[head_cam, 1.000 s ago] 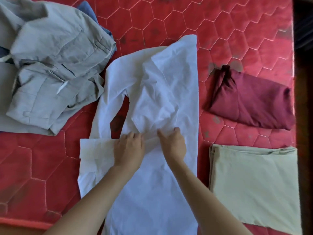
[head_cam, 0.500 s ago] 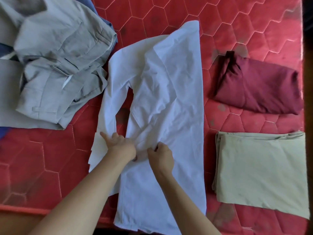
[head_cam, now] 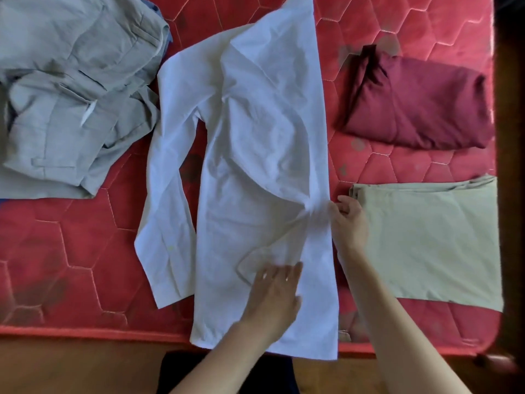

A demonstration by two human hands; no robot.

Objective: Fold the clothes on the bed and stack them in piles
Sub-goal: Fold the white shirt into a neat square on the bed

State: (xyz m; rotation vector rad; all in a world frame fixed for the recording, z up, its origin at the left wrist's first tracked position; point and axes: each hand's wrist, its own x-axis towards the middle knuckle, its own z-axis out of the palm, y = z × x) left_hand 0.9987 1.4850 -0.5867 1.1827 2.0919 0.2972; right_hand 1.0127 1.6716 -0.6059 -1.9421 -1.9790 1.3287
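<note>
Across the middle of the red quilted mattress (head_cam: 397, 18) lies the white long-sleeved shirt (head_cam: 255, 137), spread lengthwise with its hem hanging just over the near edge, so both long sides are within reach. One side is already folded in over the body, while the other sleeve (head_cam: 167, 194) lies out flat on the person's left. The right hand (head_cam: 348, 220) pinches the shirt's right edge, bunching the cloth there, probably to tug that fold straight; the left hand (head_cam: 272, 294) rests flat with fingers extended on the lower body (likely pinning it against the pull). Folded maroon (head_cam: 420, 106) and beige (head_cam: 426, 240) garments sit apart on the right as started piles; crumpled grey trousers (head_cam: 71, 95) wait on the left.
</note>
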